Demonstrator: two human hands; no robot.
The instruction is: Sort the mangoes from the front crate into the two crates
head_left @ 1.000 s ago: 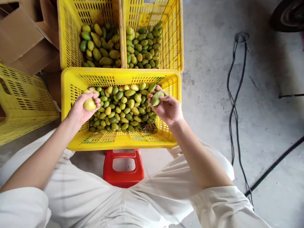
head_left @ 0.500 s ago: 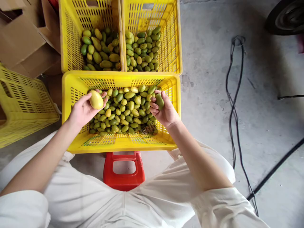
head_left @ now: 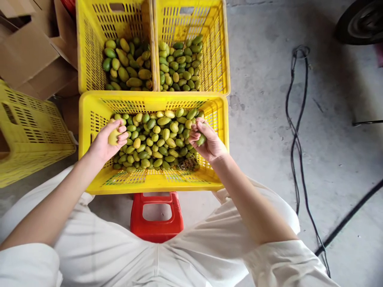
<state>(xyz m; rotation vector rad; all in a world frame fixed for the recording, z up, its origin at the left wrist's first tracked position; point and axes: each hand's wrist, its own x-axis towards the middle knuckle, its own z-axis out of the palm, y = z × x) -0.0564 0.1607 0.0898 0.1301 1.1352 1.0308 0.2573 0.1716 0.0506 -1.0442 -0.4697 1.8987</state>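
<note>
My left hand [head_left: 107, 140] is closed round a yellow mango [head_left: 113, 137], above the left side of the near yellow crate [head_left: 152, 186]. Over that crate's right side, my right hand [head_left: 209, 140] grips a green mango [head_left: 201, 139], partly covered by the fingers. Below and between the hands lies a heap of small green and yellow mangoes [head_left: 161, 142] in the crate. A dark, shrivelled clump [head_left: 189, 163] sits in the heap's near right corner; its kind is unclear.
Two more yellow crates, the left [head_left: 89, 52] and the right [head_left: 220, 52], stand behind with mangoes inside. A red stool [head_left: 157, 231] is under the near crate. Cardboard boxes [head_left: 28, 52] and a tilted crate [head_left: 32, 131] stand left. Black cables [head_left: 296, 135] and a wheel [head_left: 363, 24] are right.
My left hand has turned and its fingers have wrapped round the yellow mango, which was more exposed before. My right fingers have curled further over the green mango.
</note>
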